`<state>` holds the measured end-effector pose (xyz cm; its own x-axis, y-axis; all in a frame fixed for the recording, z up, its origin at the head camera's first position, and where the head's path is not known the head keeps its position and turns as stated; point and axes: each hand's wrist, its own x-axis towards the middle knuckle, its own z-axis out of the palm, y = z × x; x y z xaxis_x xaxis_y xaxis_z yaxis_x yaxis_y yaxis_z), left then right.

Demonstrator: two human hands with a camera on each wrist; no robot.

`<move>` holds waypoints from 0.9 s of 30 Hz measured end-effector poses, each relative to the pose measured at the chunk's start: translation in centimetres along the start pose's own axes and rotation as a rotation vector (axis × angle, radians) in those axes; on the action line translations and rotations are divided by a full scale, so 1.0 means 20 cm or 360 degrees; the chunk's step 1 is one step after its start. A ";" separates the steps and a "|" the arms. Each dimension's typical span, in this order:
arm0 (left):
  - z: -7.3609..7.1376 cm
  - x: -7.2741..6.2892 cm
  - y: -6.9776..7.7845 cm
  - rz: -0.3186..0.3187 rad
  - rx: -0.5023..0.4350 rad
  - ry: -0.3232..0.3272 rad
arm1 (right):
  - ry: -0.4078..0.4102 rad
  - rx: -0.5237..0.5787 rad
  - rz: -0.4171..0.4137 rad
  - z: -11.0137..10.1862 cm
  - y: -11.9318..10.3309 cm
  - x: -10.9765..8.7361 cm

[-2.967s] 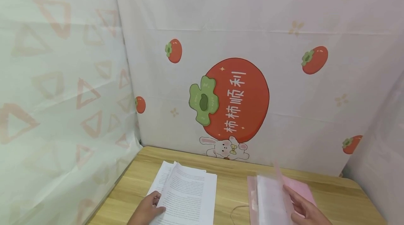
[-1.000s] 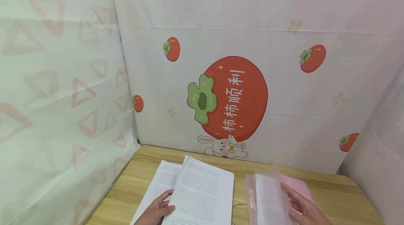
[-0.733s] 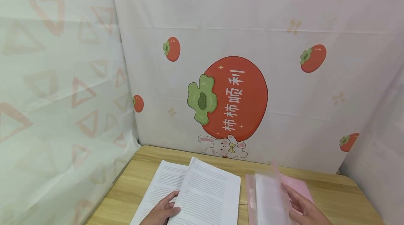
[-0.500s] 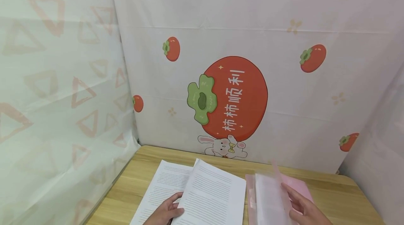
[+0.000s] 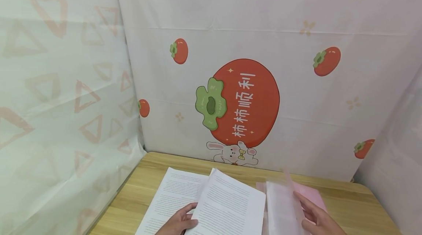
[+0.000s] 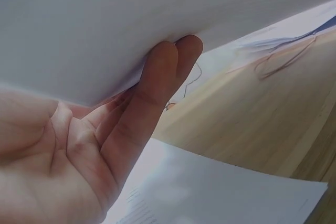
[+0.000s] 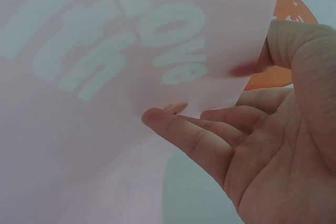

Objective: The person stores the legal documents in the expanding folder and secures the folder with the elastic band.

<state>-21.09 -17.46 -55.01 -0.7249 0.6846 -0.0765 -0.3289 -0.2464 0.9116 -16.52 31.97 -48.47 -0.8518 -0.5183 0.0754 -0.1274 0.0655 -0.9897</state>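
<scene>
My left hand (image 5: 179,222) grips several printed sheets (image 5: 227,205) by their left edge, thumb on top. In the left wrist view the fingers (image 6: 131,124) reach under the sheets (image 6: 79,30). More printed paper (image 5: 176,191) lies on the table beneath and to the left. My right hand (image 5: 318,216) pinches the raised cover (image 7: 100,135) of a pink folder (image 5: 310,194), its thumb on one face and fingers on the other. White lettering shows on this cover in the right wrist view. Translucent sleeves (image 5: 280,205) stand inside the folder. The held sheets' right edge overlaps the folder's left side in the head view.
The wooden table (image 5: 359,205) has rounded back corners. White cloth (image 5: 184,8) with printed persimmons hangs behind it, and another cloth (image 5: 66,118) closes off the left. A thin cord (image 6: 283,69) lies by the folder in the left wrist view.
Over three seconds my left hand has lifted the sheets off the paper beneath and carried them right, up to the folder's left side. The right hand has kept holding the cover in place.
</scene>
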 end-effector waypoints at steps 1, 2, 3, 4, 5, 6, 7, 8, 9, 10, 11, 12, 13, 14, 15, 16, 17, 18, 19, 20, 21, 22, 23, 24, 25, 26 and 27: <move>0.01 0.00 0.00 -0.0004 0.0003 0.0009 | -0.0004 0.0007 -0.0001 0.00 0.00 0.00; 0.01 0.01 0.00 -0.0011 0.0002 0.0016 | -0.0004 0.0016 0.0008 0.00 0.00 0.00; 0.02 0.01 0.00 -0.0017 0.0001 0.0025 | -0.0001 0.0013 0.0013 0.00 0.00 0.00; 0.02 0.01 0.00 -0.0022 0.0000 0.0032 | 0.0006 -0.0009 0.0010 0.00 0.00 0.00; 0.03 0.02 0.00 -0.0026 -0.0005 0.0038 | 0.0016 -0.0041 0.0005 0.00 0.00 0.00; 0.03 0.02 0.00 -0.0028 -0.0007 0.0045 | 0.0021 -0.0063 -0.0009 0.00 0.01 0.00; 0.03 0.02 0.00 -0.0028 -0.0011 0.0047 | 0.0017 -0.0066 -0.0028 0.00 0.01 0.00; 0.04 0.02 0.00 -0.0028 -0.0014 0.0046 | 0.0010 -0.0057 -0.0048 0.00 0.01 0.00; 0.04 0.02 0.00 -0.0027 -0.0017 0.0043 | 0.0011 -0.0068 -0.0057 0.00 0.01 0.00; 0.04 0.02 0.00 -0.0028 -0.0026 0.0039 | 0.0009 -0.0066 -0.0072 0.00 0.01 0.00; 0.04 0.02 0.00 -0.0029 -0.0029 0.0038 | 0.0010 -0.0065 -0.0072 0.00 0.01 0.00; 0.04 0.02 0.01 -0.0030 -0.0030 0.0035 | 0.0012 -0.0063 -0.0063 0.00 0.01 0.00; 0.04 0.01 0.01 -0.0031 -0.0030 0.0033 | 0.0021 -0.0069 -0.0042 0.00 0.01 0.00; 0.04 0.01 0.01 -0.0034 -0.0029 0.0034 | 0.0035 -0.0093 -0.0015 0.00 0.01 0.00; 0.04 0.01 0.01 -0.0035 -0.0027 0.0034 | 0.0050 -0.0113 0.0020 0.00 0.01 0.00; 0.04 0.01 0.01 -0.0035 -0.0025 0.0037 | 0.0057 -0.0121 0.0037 0.01 0.00 0.00; 0.04 0.00 0.01 -0.0032 -0.0019 0.0040 | 0.0069 -0.0148 0.0056 0.01 0.00 0.00; 0.03 0.00 0.01 -0.0029 -0.0016 0.0036 | 0.0077 -0.0155 0.0073 0.01 0.00 0.00; 0.03 0.00 0.01 -0.0023 -0.0015 0.0033 | 0.0086 -0.0174 0.0074 0.01 0.00 0.00; 0.03 0.00 0.01 -0.0020 -0.0016 0.0029 | 0.0092 -0.0192 0.0070 0.02 0.00 0.00; 0.03 0.01 0.01 -0.0016 -0.0018 0.0022 | 0.0099 -0.0198 0.0070 0.02 0.00 0.00; 0.03 0.01 0.01 -0.0014 -0.0023 0.0015 | 0.0106 -0.0220 0.0059 0.02 0.00 0.00; 0.03 0.01 0.01 -0.0010 -0.0025 0.0005 | 0.0113 -0.0240 0.0051 0.02 -0.01 0.00; 0.03 0.02 0.00 -0.0008 -0.0026 -0.0005 | 0.0118 -0.0246 0.0053 0.02 -0.01 0.00; 0.03 0.02 0.00 -0.0005 -0.0030 -0.0014 | 0.0126 -0.0266 0.0050 0.02 -0.01 0.00; 0.03 0.03 0.00 -0.0005 -0.0033 -0.0021 | 0.0133 -0.0278 0.0056 0.03 -0.01 0.00; 0.03 0.03 -0.01 -0.0001 -0.0038 -0.0029 | 0.0141 -0.0279 0.0078 0.03 -0.02 0.00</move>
<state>-21.08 -16.55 -54.89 -0.7136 0.6970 -0.0697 -0.3441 -0.2621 0.9016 -16.22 31.46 -48.22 -0.8996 -0.4342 0.0458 -0.1646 0.2400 -0.9567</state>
